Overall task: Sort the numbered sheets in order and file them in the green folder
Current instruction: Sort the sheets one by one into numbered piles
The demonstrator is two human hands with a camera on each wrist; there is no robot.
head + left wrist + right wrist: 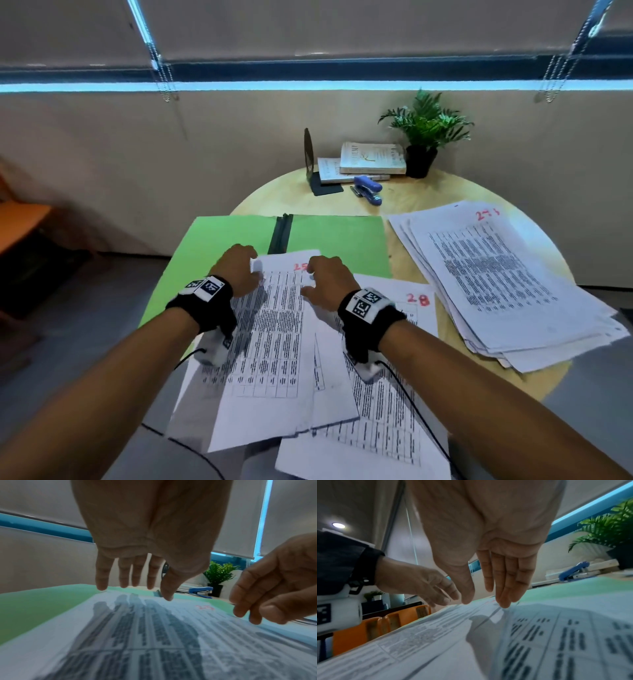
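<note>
- Sheet 25 lies on top of the near pile, red number at its far right corner, its far edge overlapping the open green folder.
- Sheet 28 sits partly under it to the right, skewed; more printed sheets poke out below, at the table's near edge.
- A second fanned stack rests well to the right, with a red number in the twenties on top (last digit unclear).
- Left hand: fingers straight and spread, tips at or just above the far left corner of sheet 25, gripping nothing.
- Right hand: fingers together and extended, tips down on the sheet near the red 25, thumb apart, nothing pinched.
- Step in hand, as I judge it: placing or squaring sheet 25 within the sequence.
- To do it well: press lightly with flat fingertips, slide the top sheet alone, and keep every red number exposed for checking.
- Risk: loose sheets overhang the near edge and may slip.
- Beyond: stapler, books, potted plant at the far side.
</note>
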